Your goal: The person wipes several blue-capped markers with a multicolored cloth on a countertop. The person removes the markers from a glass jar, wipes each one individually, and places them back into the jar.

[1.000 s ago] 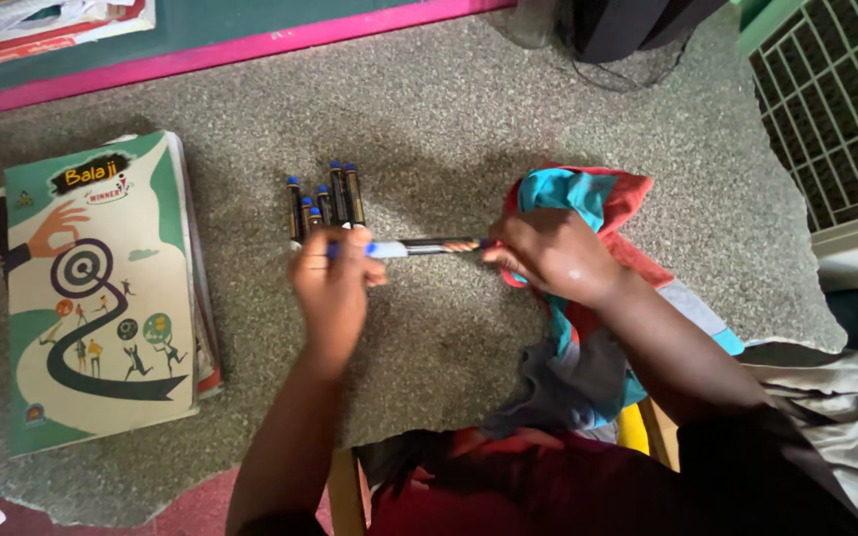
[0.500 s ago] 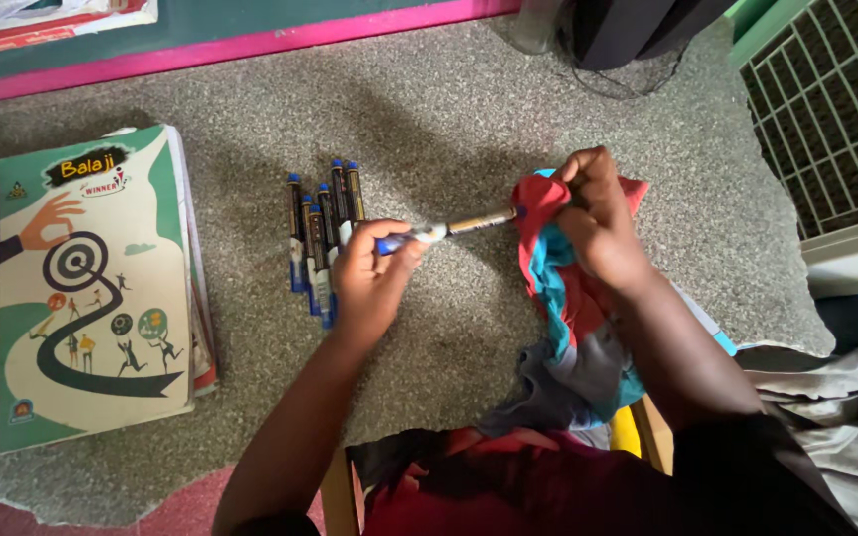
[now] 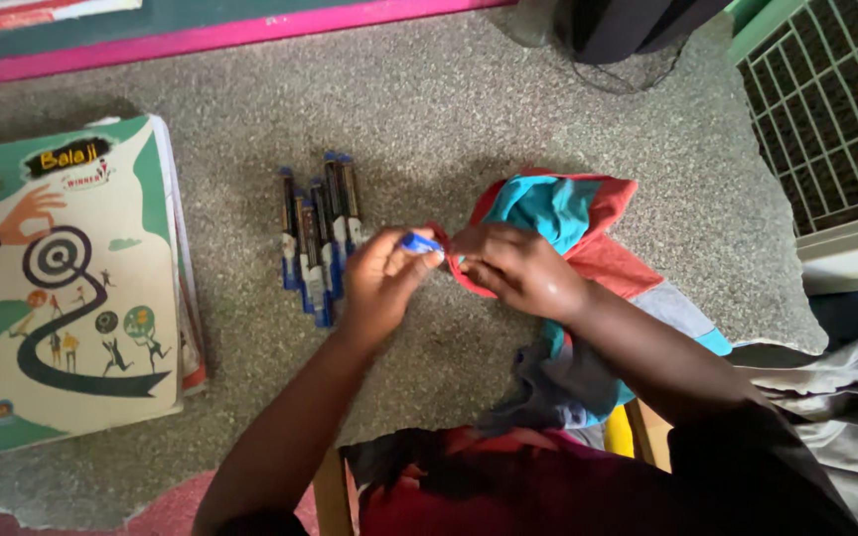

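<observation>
My left hand (image 3: 381,283) pinches the blue end of a pen (image 3: 417,241) between thumb and fingers. My right hand (image 3: 520,270) meets it from the right, its fingertips closed on the pen's other end, most of which is hidden. Both hands hover at the left edge of a red and teal cloth pouch (image 3: 560,206) lying on the grey speckled table (image 3: 449,109). Just left of my left hand, a row of several blue and dark pens (image 3: 318,243) lies side by side.
A green and cream illustrated notebook (image 3: 71,288) lies on a stack at the left. A pink-edged board (image 3: 201,40) runs along the far edge. A dark object (image 3: 628,25) stands at the back. A white wire grille (image 3: 831,109) is at the right.
The hands have come together. The pen was stretched out between them with my right hand over the pouch; now only its blue end shows between the fingers.
</observation>
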